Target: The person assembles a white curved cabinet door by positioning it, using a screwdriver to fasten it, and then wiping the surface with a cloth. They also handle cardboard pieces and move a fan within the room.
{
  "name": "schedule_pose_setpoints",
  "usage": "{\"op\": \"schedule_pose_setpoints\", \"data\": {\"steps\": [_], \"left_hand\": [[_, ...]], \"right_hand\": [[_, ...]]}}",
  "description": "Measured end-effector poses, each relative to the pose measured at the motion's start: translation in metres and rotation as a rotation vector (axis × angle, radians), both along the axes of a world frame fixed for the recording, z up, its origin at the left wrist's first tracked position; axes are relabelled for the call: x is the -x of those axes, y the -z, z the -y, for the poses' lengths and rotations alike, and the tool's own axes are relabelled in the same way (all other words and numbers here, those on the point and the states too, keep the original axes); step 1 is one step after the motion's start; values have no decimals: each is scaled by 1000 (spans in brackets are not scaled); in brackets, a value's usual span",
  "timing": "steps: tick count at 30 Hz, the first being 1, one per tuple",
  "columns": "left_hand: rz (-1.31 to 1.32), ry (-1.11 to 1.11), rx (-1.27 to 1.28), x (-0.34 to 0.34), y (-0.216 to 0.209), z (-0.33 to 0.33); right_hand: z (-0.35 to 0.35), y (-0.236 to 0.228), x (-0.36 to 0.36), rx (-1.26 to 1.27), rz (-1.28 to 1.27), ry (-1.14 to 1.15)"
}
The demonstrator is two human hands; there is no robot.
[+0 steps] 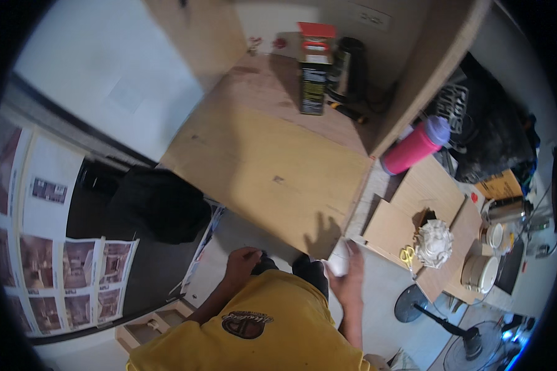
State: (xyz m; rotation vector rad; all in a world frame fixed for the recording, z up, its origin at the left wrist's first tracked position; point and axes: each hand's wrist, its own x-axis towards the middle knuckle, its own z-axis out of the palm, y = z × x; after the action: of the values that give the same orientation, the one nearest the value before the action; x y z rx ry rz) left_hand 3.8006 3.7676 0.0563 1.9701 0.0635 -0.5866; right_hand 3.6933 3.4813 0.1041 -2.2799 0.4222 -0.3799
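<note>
My right hand [351, 275] is by the near right corner of a large flat tan board [247, 164], its fingers curled around a small white sheet or cloth [336, 264]. Whether this is paper or fabric I cannot tell. My left hand [241, 264] hangs beside my waist, below the board's near edge and apart from it. Its fingers are curled in, and anything inside them is hidden. A hand's shadow falls on the board close to my right hand. The board lies on a wooden surface inside a cabinet-like frame.
A black box with a red top [313, 80], a dark kettle [348, 68] and an orange-and-black tool [346, 111] stand behind the board. To the right are a pink bottle [411, 148], wooden panels [430, 185], yellow scissors [407, 255], a white bundle [434, 243] and a fan [472, 346]. A black bag-like thing [158, 204] is left.
</note>
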Motion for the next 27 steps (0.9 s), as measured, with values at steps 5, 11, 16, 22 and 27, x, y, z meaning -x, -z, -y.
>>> {"op": "schedule_pose_setpoints", "data": {"steps": [5, 11, 16, 22, 27], "left_hand": [[76, 55, 22, 4, 29, -59], [225, 70, -31, -9, 61, -118], [217, -2, -7, 7, 67, -168], [158, 72, -27, 42, 66, -194], [189, -94, 90, 72, 78, -189]], "right_hand": [[-89, 11, -93, 424, -201, -454], [-147, 65, -153, 681, -213, -457], [-148, 87, -168, 688, -200, -394], [-124, 80, -177, 769, -126, -584], [-105, -88, -172, 734, 31, -390]]}}
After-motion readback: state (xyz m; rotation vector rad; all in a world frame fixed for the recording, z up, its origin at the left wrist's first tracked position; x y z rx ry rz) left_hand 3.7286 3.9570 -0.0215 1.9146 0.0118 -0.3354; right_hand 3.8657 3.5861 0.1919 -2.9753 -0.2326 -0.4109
